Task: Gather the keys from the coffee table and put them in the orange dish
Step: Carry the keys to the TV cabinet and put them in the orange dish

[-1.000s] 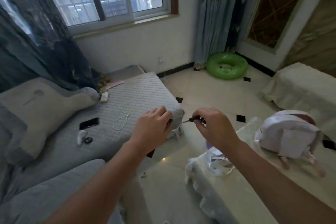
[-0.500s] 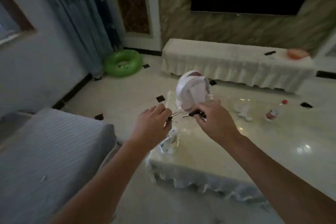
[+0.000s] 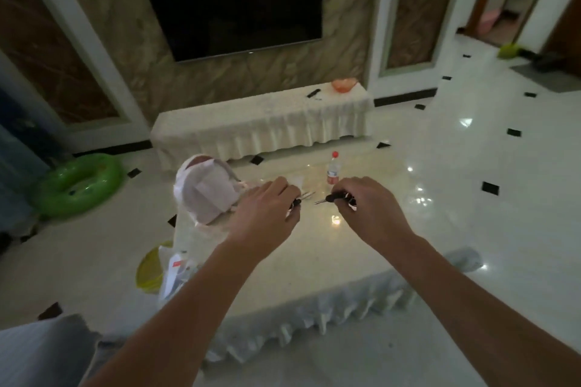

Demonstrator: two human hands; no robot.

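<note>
My left hand (image 3: 267, 217) is closed around a black-headed key (image 3: 301, 200) whose metal blades poke out to the right. In my right hand (image 3: 371, 207) sits another black-headed key (image 3: 328, 198), its blade pointing left. Both hands hover over the glossy coffee table (image 3: 314, 254), their keys nearly tip to tip. The orange dish (image 3: 345, 85) stands far off on the right end of the long white-draped TV bench (image 3: 261, 126), apart from both hands.
A white backpack (image 3: 204, 188) and a small red-capped bottle (image 3: 334, 171) stand on the coffee table. A black remote (image 3: 313, 93) lies near the dish. A green swim ring (image 3: 78, 184) rests on the floor at left. A yellow bin with bags (image 3: 157, 270) sits by the table's left edge.
My view has swung right from the sofa and window to the TV wall, bringing the orange dish into sight. Both hands kept their grip on the keys throughout.
</note>
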